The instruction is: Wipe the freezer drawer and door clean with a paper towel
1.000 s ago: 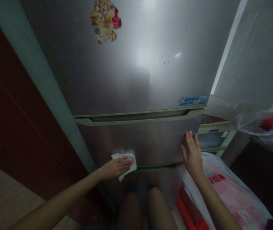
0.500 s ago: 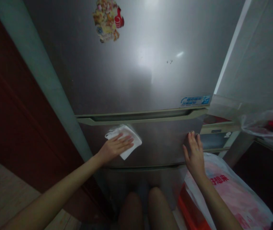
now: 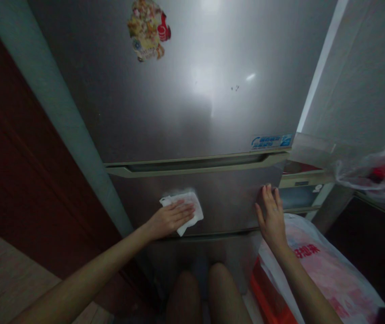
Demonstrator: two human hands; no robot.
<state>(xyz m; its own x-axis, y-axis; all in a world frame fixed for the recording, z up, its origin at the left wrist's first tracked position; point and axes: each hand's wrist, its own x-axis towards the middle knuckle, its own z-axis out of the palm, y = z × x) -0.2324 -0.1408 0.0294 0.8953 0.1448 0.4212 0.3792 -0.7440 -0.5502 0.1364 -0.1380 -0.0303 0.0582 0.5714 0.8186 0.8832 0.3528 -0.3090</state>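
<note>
Okay, left hand [image 3: 168, 220] is on a white wipe [image 3: 192, 199], cloth or paper, can't tell which. Its grip is laid out flat, fingers extended close together over the wipe, holding it against the middle panel [image 3: 226, 198] of a metallic fridge. The wipe sits left of the panel's centre, below the handle strip [image 3: 195, 169], with a lower corner sticking out under the fingers.

Right hand [image 3: 271, 218] is at that panel's right edge, fingertips up; grip open, thumb spread away from the fingers, a ring on one finger. Contact looks light, exact pressure can't be told.

Upper door [image 3: 192, 126] has a food-picture sticker [image 3: 147, 29] high on the left, a blue-lettered label [image 3: 269, 141] at bottom right, and small dark marks between. White plastic bag [image 3: 334, 279] with red lettering is at lower right, beside an orange-red item [image 3: 268, 292]. Person's knees [image 3: 185, 292] are in front of the lower panel [image 3: 219, 252].
</note>
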